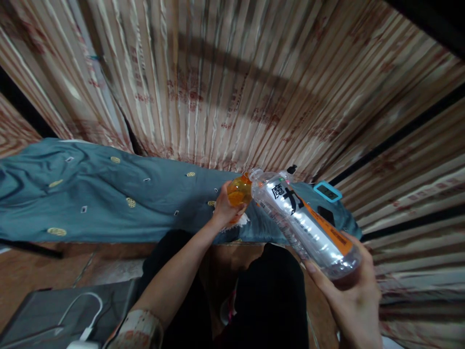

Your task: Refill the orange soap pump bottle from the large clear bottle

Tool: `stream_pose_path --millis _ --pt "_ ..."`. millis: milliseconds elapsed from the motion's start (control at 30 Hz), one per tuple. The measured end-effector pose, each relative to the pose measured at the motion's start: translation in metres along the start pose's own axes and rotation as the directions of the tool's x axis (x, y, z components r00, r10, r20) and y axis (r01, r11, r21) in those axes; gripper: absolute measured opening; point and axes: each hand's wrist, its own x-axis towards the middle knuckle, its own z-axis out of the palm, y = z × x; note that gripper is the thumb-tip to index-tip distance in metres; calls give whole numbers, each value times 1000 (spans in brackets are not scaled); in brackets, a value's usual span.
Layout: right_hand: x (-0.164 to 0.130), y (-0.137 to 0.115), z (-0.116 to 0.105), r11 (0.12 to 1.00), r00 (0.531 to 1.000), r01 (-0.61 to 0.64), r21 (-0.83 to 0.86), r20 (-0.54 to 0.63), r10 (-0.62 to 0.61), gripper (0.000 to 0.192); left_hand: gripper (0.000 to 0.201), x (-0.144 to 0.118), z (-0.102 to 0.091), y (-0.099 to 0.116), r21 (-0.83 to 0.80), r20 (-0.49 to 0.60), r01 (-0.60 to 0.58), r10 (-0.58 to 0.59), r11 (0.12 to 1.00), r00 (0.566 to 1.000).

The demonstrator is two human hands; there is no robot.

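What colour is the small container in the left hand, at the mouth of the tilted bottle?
Translucent orange container, held by the left hand; the head view shows it.

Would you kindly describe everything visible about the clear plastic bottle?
The clear plastic bottle is see-through and looks nearly empty, with a white and orange label bearing dark characters. It is tipped, its open neck meeting the orange cup held by the left hand. The right hand grips its base, above the dark-clothed lap.
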Motion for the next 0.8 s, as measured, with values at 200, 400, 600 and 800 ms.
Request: stream_pose_path --millis 200,400,600,800 --pt "0 -3 1 999 1000 -5 -35 -24 4 89 85 0 -1 3 9 9 8 -8 1000 1000" --pt "-2 1 0 1000 1000 -15 10 -1 15 90 85 -1 -2 3 1 14 7 -7 1000 1000" --pt "-4 3 2 999 999 -30 33 -11 30 90 84 -2 -2 5 9 21 16 -17 1000 1000" --pt "-5 5 2 999 1000 2 35 -6 -2 89 86 -1 -2 4 -6 23 6 -6 1000 1000"
